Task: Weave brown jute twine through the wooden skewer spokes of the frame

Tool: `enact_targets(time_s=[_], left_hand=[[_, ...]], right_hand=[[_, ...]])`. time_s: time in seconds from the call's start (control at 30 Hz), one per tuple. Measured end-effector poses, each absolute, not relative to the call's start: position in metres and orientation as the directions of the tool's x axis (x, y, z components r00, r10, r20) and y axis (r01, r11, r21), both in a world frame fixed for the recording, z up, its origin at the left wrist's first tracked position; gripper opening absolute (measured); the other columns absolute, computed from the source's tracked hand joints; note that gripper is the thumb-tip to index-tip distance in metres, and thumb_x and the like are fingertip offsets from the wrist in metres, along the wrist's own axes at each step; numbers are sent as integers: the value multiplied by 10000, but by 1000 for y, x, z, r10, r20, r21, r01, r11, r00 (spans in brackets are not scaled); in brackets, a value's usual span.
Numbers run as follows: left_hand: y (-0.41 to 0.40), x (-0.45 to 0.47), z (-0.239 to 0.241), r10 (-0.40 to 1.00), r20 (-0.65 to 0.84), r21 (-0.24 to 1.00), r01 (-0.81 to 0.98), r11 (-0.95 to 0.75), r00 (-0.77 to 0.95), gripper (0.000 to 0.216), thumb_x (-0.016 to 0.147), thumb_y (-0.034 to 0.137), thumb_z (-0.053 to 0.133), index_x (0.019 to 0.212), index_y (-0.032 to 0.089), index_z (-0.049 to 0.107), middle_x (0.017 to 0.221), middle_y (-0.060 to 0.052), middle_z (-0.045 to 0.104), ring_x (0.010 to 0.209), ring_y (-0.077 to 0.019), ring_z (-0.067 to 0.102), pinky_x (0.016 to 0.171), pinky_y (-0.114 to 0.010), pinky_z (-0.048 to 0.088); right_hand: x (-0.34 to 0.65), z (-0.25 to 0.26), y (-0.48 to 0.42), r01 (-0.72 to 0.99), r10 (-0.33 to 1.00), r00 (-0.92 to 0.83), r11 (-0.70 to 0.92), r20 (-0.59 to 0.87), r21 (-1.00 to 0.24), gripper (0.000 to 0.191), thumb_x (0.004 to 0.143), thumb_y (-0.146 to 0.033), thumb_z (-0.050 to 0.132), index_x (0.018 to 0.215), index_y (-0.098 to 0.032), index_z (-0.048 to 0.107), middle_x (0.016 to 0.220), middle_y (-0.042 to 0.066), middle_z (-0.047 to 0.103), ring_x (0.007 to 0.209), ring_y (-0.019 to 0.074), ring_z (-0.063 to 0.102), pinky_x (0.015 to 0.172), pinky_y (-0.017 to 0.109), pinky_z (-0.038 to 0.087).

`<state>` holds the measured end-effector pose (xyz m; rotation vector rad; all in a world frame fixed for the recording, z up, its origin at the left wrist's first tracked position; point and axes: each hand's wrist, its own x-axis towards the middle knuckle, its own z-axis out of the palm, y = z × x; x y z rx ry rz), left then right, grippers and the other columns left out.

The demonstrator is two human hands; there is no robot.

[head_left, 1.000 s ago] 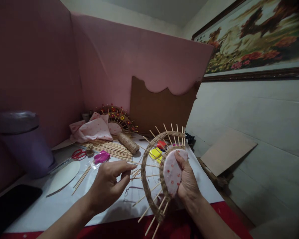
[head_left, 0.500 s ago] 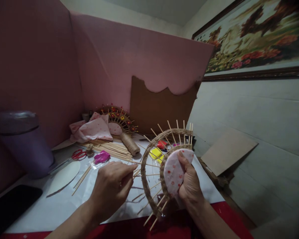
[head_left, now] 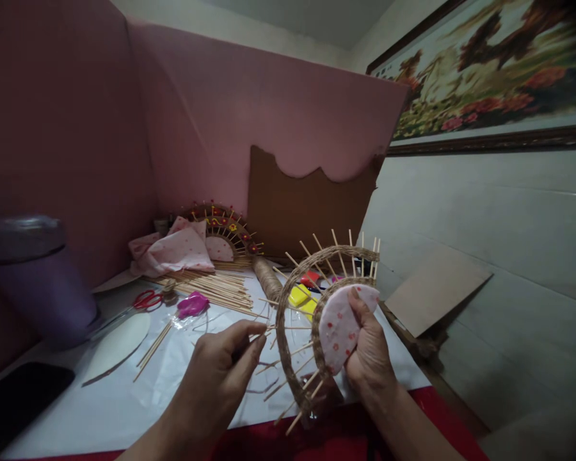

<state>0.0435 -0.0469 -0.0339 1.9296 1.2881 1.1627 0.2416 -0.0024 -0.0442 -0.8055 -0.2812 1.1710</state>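
My right hand [head_left: 372,349] grips a half-round fan frame by its padded centre [head_left: 338,330], covered in pink cloth with small red flowers, thumb on the front. Thin wooden sticks radiate from the centre through two woven twine bands; the outer band [head_left: 282,333] arcs toward the left. At the frame's left side, my left hand [head_left: 221,362] pinches thumb and index finger together at the outer end of one stick. Whether twine is also between those fingertips is too small to tell. Just behind the frame lies a roll of twine [head_left: 267,282].
Loose sticks [head_left: 216,288], red-handled scissors [head_left: 148,299], a magenta packet [head_left: 192,305], yellow packets [head_left: 301,298] and a white oval piece [head_left: 118,339] lie on the white table. A decorated fan [head_left: 230,227] and pink cloth [head_left: 177,246] are behind. A purple bottle [head_left: 38,288] stands left.
My left thumb and index finger have closed together at the stick's end. The twine roll has shifted and turned slightly to the right. The frame has moved a little right in view.
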Motion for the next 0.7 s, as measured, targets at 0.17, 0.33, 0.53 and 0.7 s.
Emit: enact_targets(time_s=[0.17,0.33,0.53,0.7], left_hand=[[-43,43,-40,883,372,782,417,-464,286,282,837,265,443,967,139,659,478,44,383,447,-82,288,426,-214,266],[-39,42,-42,820,478,717,399,-572,315,262,824,208,466,966,165,681,557,2,566,470,-88,410,468,-209,354],[-38,44,-46,765,572,679,354,-644,295,241,815,205,497,949,185,695,636,-26,667,516,-113,532,503,-208,434],[-38,45,-48,820,503,775,279,-568,273,233,812,210,512,950,182,698,607,-13,655,507,-108,525,481,-206,429]], right_hand=[[242,-49,-1,-692,893,418,191,-170,-696,305,567,-273,746,792,-175,565,663,-37,648,564,106,604,597,219,508],[245,-47,0,-726,898,378,138,-224,-673,308,563,-304,737,786,-186,561,610,-39,640,498,128,595,490,240,491],[246,-48,2,-750,897,370,136,-241,-647,296,570,-307,730,791,-192,570,612,-48,647,496,118,598,494,232,495],[248,-52,4,-752,905,370,158,-210,-640,318,578,-310,733,833,-194,582,646,-43,655,524,120,606,510,234,502]])
